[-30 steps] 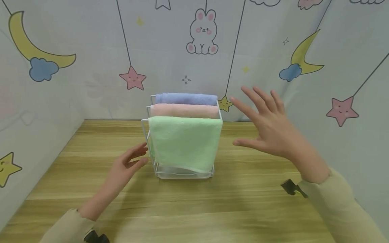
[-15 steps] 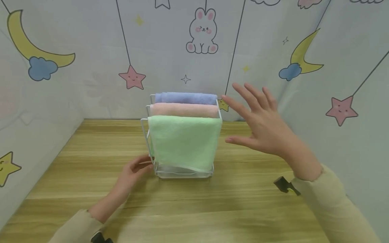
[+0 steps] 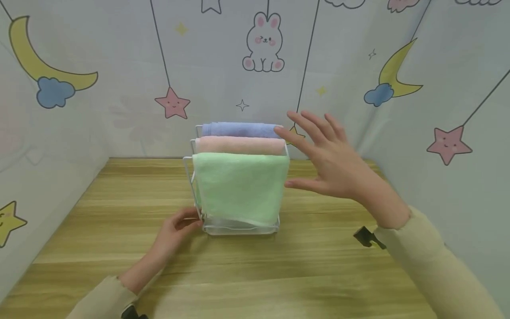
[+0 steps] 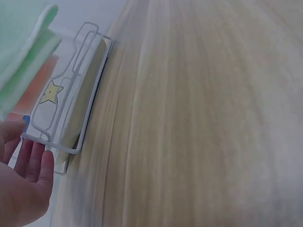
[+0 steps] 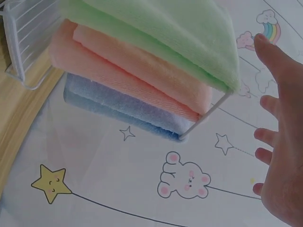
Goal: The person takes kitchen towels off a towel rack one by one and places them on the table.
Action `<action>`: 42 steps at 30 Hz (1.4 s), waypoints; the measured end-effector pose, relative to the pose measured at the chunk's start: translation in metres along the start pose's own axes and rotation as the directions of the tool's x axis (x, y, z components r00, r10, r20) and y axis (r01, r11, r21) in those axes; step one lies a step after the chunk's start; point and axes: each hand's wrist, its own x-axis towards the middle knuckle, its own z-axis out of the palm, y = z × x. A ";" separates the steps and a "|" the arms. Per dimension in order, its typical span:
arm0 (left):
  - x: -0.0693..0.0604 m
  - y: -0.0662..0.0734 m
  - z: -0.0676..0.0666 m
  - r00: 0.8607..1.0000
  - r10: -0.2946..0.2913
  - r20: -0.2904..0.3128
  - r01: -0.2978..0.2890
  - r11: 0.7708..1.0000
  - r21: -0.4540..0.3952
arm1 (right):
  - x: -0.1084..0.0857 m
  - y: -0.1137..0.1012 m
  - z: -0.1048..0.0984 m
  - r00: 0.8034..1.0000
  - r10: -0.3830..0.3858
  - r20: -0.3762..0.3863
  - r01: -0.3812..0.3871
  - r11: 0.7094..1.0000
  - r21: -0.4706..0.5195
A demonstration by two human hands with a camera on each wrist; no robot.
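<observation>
A white wire rack (image 3: 188,181) stands upright on the wooden table. Draped over its bars, front to back, are a green towel (image 3: 243,188), a pink towel (image 3: 241,145) and a blue towel (image 3: 239,129). My left hand (image 3: 175,230) reaches to the rack's lower left corner. In the left wrist view, its loosely extended fingers (image 4: 34,161) touch or nearly touch the wire base (image 4: 66,147). At the rack's upper right my right hand (image 3: 334,164) is raised, fingers spread and holding nothing. The right wrist view shows it apart from the towels.
The wood-grain tabletop (image 3: 247,274) extends around the rack. Behind it hangs a pale backdrop (image 3: 223,57) printed with a bunny, stars and moons, which also covers both sides. A dark clip-like piece (image 3: 368,238) is at the right sleeve.
My left hand has moved down and right to the rack's lower corner. My right hand has come left, closer to the rack's upper right. The rack and towels stay put.
</observation>
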 end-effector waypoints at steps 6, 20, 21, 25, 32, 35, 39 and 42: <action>0.004 -0.004 -0.002 1.000 0.019 0.010 -0.019 1.000 0.014 | 0.005 0.000 0.007 0.998 -0.051 0.047 0.049 0.998 0.047; 0.006 0.003 -0.006 0.999 0.004 0.033 -0.005 1.000 0.028 | 0.033 -0.003 0.006 0.982 -0.185 0.048 0.159 0.929 0.335; 0.007 0.002 -0.006 0.999 0.003 0.035 -0.004 1.000 0.030 | 0.036 -0.004 0.006 0.980 -0.192 0.055 0.162 0.924 0.346; 0.010 -0.001 -0.006 0.999 0.003 0.038 -0.004 0.999 0.045 | 0.045 -0.005 0.006 0.972 -0.217 0.091 0.166 0.906 0.389; 0.013 0.001 -0.008 0.998 0.039 0.040 -0.044 0.992 0.122 | 0.060 -0.008 0.004 0.958 -0.216 0.191 0.102 0.874 0.476; 0.015 0.003 -0.009 0.997 0.058 0.045 -0.064 0.987 0.147 | 0.065 -0.008 0.004 0.947 -0.213 0.240 0.075 0.875 0.479; 0.016 0.005 -0.009 0.995 0.089 0.051 -0.096 0.981 0.169 | 0.072 -0.008 0.005 0.929 -0.213 0.302 0.053 0.886 0.461; 0.015 0.005 -0.008 0.993 0.111 0.051 -0.118 0.978 0.172 | 0.076 -0.008 0.006 0.917 -0.230 0.326 0.062 0.889 0.454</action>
